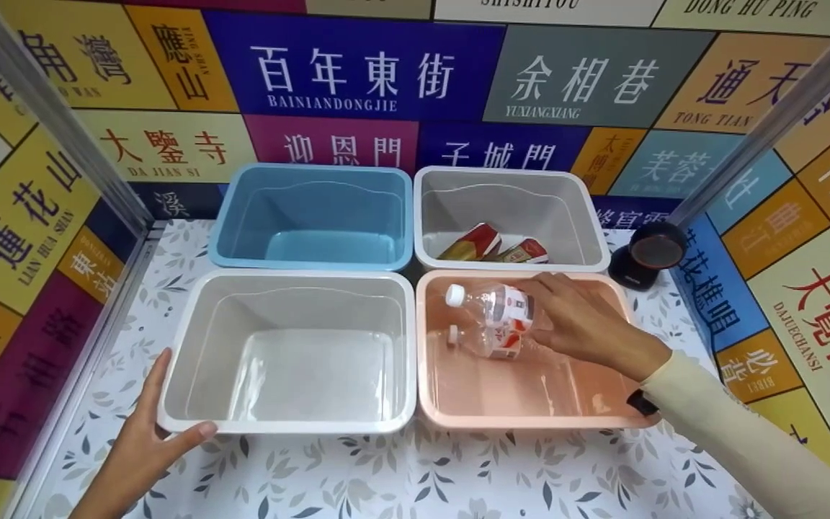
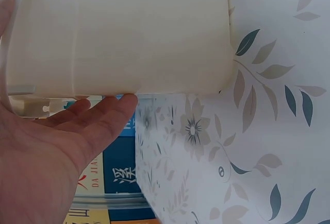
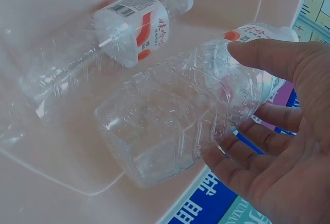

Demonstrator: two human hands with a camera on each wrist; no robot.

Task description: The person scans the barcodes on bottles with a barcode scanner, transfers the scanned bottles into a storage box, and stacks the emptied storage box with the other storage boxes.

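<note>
My right hand (image 1: 577, 317) is over the pink bin (image 1: 530, 420). Between its thumb and curled fingers it grips a clear plastic bottle (image 3: 170, 116), white-capped with a red and white label. A second, similar bottle (image 3: 124, 31) lies in the pink bin, beside the held one. My left hand (image 1: 148, 436) rests against the left front corner of the white bin (image 1: 289, 424); its thumb is at the front rim. Straight fingers (image 2: 111, 121) touch that bin's outer wall in the left wrist view.
A blue bin (image 1: 314, 265) stands behind the white one. Behind the pink bin, a grey bin (image 1: 509, 173) contains red and gold crushed cans (image 1: 476, 245). A black round device (image 1: 645, 256) stands at right. Printed walls and metal posts (image 1: 62, 108) enclose the leaf-patterned table (image 1: 314, 476).
</note>
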